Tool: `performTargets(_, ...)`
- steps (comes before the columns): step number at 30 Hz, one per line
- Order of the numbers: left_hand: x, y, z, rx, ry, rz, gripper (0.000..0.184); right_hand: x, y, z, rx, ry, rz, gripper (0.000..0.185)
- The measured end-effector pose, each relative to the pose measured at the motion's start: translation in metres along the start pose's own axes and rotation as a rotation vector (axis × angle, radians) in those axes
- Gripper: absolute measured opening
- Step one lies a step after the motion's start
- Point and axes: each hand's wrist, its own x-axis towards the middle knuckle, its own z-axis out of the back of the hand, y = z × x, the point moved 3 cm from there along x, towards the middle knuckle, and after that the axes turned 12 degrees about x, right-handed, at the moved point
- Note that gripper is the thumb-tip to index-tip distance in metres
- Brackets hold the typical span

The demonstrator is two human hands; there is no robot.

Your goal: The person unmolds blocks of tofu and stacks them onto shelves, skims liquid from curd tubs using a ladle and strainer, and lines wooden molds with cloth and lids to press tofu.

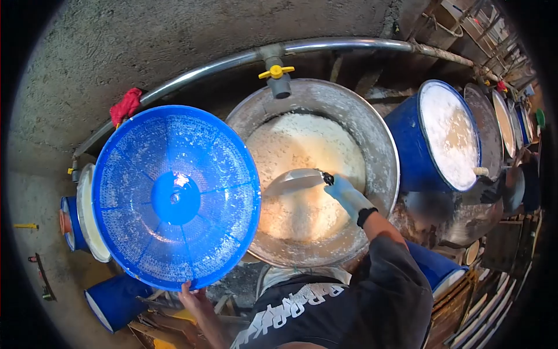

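Metal scoop (293,182) in my right hand (344,196), over the pale, flecked liquid (317,220) of a wide metal vat (379,136).
The scoop extends leftward from my gloved right hand, which is closed around its dark handle end; whether the bowl touches the liquid, I cannot tell. Left of that hand, a round blue strainer (175,198), speckled white, partly overlaps the vat in view; my bare left hand (196,299), just below it, grips its lower rim. Beyond my right hand, the yellow-handled valve (277,72) hangs from the metal pipe (215,68) over the vat's far edge, and to its right stands a blue barrel (402,139) with white, frothy contents (450,136).
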Motion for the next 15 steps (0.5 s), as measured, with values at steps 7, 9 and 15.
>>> performTargets(7,-0.005,-0.010,-0.007,0.005,-0.011,-0.028,0.042,0.007,-0.017,0.023,-0.242,0.090,-0.015,0.057)
performTargets(9,0.003,-0.004,0.001,0.000,0.001,-0.023,0.042,-0.004,-0.027,0.039,-0.281,0.058,-0.016,0.056)
performTargets(15,0.026,0.010,0.019,0.052,0.047,0.000,0.033,-0.033,-0.068,0.089,-0.257,-0.072,0.043,0.051)
